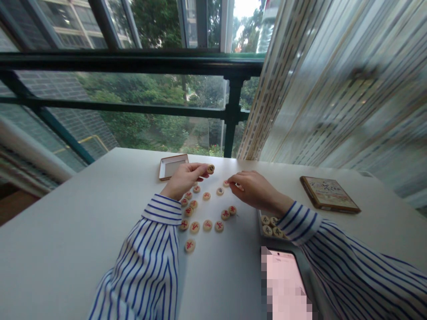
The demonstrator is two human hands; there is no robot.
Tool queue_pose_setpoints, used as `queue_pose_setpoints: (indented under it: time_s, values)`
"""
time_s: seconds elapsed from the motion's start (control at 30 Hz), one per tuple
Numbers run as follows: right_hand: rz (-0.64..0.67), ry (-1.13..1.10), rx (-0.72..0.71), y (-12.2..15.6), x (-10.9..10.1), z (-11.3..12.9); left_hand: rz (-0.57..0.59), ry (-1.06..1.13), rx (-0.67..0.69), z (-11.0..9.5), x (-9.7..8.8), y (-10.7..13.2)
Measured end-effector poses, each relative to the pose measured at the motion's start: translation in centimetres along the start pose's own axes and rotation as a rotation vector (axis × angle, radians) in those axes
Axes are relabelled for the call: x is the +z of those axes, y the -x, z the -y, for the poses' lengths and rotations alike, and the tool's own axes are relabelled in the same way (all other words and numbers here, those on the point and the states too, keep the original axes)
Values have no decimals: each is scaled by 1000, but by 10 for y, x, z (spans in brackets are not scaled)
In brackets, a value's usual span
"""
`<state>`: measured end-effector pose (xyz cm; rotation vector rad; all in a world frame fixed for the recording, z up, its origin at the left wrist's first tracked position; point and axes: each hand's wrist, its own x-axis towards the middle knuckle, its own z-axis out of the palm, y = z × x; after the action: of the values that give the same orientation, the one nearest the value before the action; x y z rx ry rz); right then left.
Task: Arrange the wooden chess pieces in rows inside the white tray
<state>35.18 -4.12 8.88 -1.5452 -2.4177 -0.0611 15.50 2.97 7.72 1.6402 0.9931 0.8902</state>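
- While a black piece (211,169) is pinched by the left hand (187,176), a red piece (226,182) is touched by the right hand (251,189), grip unclear.
- Both are seen toward the bench's far edge (140,155).

Both hands (187,178) (249,187) forward, half-curled

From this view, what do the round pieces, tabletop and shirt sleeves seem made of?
Round pieces: likely wood, smooth; pale tan with red or dark characters, though plastic is possible.
Tabletop: perhaps laminate or painted board, smooth and white; no grain shows.
Shirt sleeves: fabric, probably woven; blue-striped, with soft folds. Fibre can't be told.
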Motion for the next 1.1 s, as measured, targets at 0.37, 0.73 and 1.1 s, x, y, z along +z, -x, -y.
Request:
queue_pose_setpoints:
  time_s: [0.37,0.73,1.1]
  values:
    - [-204,-651,241,-9,2,3,147,22,-12,-15,16,7]
    - [-152,-966,363,-3,-8,8,217,9,55,-18,26,9]
    - [-157,-1100,454,18,-9,-3,236,-15,21,-31,45,17]
